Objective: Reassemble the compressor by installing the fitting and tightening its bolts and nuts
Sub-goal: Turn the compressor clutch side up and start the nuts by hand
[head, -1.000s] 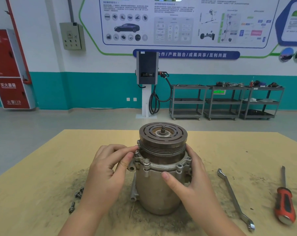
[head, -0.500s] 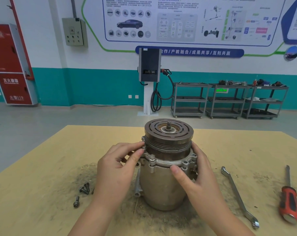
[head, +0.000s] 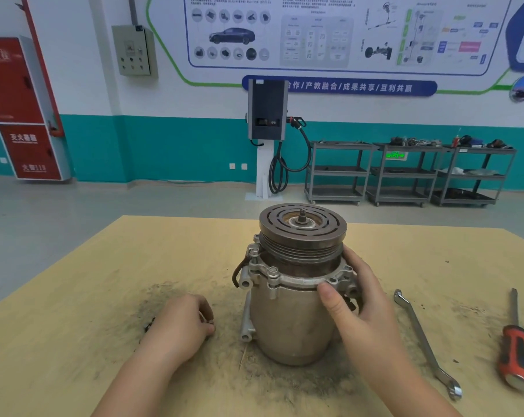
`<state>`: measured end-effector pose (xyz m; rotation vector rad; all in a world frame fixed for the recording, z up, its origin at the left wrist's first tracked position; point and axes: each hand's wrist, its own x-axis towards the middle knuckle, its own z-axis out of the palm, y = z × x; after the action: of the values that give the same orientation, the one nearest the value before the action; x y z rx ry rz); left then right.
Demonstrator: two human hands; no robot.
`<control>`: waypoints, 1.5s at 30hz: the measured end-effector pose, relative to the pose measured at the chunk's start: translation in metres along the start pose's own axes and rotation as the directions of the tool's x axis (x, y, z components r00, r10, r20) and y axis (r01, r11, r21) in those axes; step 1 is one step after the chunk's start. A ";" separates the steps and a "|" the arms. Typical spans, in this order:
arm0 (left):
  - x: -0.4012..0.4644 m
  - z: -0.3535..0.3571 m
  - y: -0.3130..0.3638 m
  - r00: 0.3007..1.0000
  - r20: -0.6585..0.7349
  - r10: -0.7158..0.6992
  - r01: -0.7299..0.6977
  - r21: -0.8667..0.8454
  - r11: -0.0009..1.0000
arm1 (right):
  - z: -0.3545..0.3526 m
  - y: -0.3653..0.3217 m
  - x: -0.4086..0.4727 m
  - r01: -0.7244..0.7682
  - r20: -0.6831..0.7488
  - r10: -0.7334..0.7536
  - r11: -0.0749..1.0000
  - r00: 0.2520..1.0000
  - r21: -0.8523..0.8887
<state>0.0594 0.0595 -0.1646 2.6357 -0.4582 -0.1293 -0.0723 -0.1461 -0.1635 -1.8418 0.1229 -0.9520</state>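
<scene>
The grey metal compressor (head: 287, 326) stands upright at the table's middle, its grooved pulley (head: 302, 227) on top. A bolt head (head: 273, 270) sits in the front of its flange. My right hand (head: 360, 308) grips the compressor's right side, thumb on the flange rim. My left hand (head: 179, 326) rests on the table to the left of the compressor, fingers curled down over the loose bolts, with a small dark piece pinched at the fingertips. One loose bolt (head: 148, 325) peeks out at the hand's left edge; the others are hidden beneath it.
A double-ended wrench (head: 424, 341) lies right of the compressor, and a red-handled screwdriver (head: 516, 350) lies near the right edge. The wooden tabletop (head: 74, 311) is smeared with dark grime around the compressor. Shelving carts and a charger stand by the far wall.
My left hand has left the compressor's flange and dropped to the loose bolts on the table at the left. My right hand keeps its hold on the compressor.
</scene>
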 end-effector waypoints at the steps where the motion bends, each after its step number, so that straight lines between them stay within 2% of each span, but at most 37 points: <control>1: 0.001 0.001 0.000 1.000 0.001 0.003 -0.003 -0.002 1.000 | 0.001 0.001 -0.001 0.009 -0.017 -0.009 1.000 1.000 0.014; 4: 0.001 0.002 -0.001 1.000 -0.003 -0.009 0.009 -0.008 1.000 | -0.004 0.005 0.005 -0.020 -0.016 0.022 0.997 1.000 0.075; 8: 0.002 0.001 -0.001 0.999 -0.047 -0.016 0.011 -0.095 0.995 | -0.027 0.011 0.026 -0.232 0.153 0.209 0.961 0.966 0.150; 10: 0.001 0.001 0.002 0.994 -0.113 -0.008 -0.017 -0.218 0.976 | -0.038 0.015 0.031 -0.293 0.187 0.271 0.951 0.944 0.103; 12: -0.001 -0.002 0.010 0.965 -0.261 -0.001 -0.103 -0.384 0.918 | -0.041 0.017 0.029 -0.300 0.205 0.291 0.954 0.935 0.016; 14: -0.006 -0.007 0.020 0.911 -0.412 -0.005 -0.247 -0.556 0.794 | -0.032 0.013 0.021 -0.279 0.196 0.268 0.960 0.943 0.026; 16: -0.012 -0.012 0.032 0.863 -0.506 -0.016 -0.405 -0.708 0.579 | -0.014 0.006 0.014 -0.232 0.145 0.226 0.973 0.963 0.021; 18: -0.015 -0.015 0.042 0.832 -0.555 -0.018 -0.507 -0.772 0.383 | 0.003 0.001 0.010 -0.217 0.072 0.217 0.976 0.973 -0.020; 20: -0.014 -0.015 0.051 0.819 -0.574 0.000 -0.548 -0.782 0.298 | 0.011 -0.001 0.010 -0.226 0.005 0.227 0.973 0.974 -0.036; 23: -0.006 -0.014 0.058 0.829 -0.558 0.033 -0.543 -0.789 0.287 | 0.012 0.000 0.011 -0.223 -0.056 0.222 0.975 0.973 -0.010; 26: 0.002 -0.013 0.061 0.842 -0.535 0.073 -0.527 -0.784 0.328 | 0.008 0.005 0.014 -0.218 -0.071 0.219 0.976 0.973 0.021; 28: 0.005 -0.013 0.062 0.833 -0.547 0.089 -0.541 -0.767 0.346 | 0.001 0.009 0.018 -0.219 -0.020 0.221 0.973 0.975 0.067; 35: -0.007 -0.012 0.063 0.787 -0.598 0.152 -0.615 -0.743 0.265 | -0.020 0.017 0.029 -0.220 0.209 0.183 0.960 0.961 0.171; 40: -0.012 -0.014 0.055 0.729 -0.636 0.254 -0.685 -0.680 0.261 | -0.022 0.018 0.029 -0.209 0.249 0.161 0.961 0.955 0.179; 43: -0.013 -0.015 0.057 0.692 -0.655 0.303 -0.721 -0.613 0.322 | -0.022 0.019 0.029 -0.202 0.252 0.154 0.964 0.955 0.174; 45: -0.013 -0.015 0.056 0.623 -0.700 0.347 -0.772 -0.483 0.413 | -0.022 0.019 0.028 -0.205 0.260 0.153 0.961 0.953 0.187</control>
<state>0.0334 0.0231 -0.1254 1.4265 -0.8897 0.5011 -0.0611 -0.1851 -0.1599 -1.7011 0.0352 -0.5827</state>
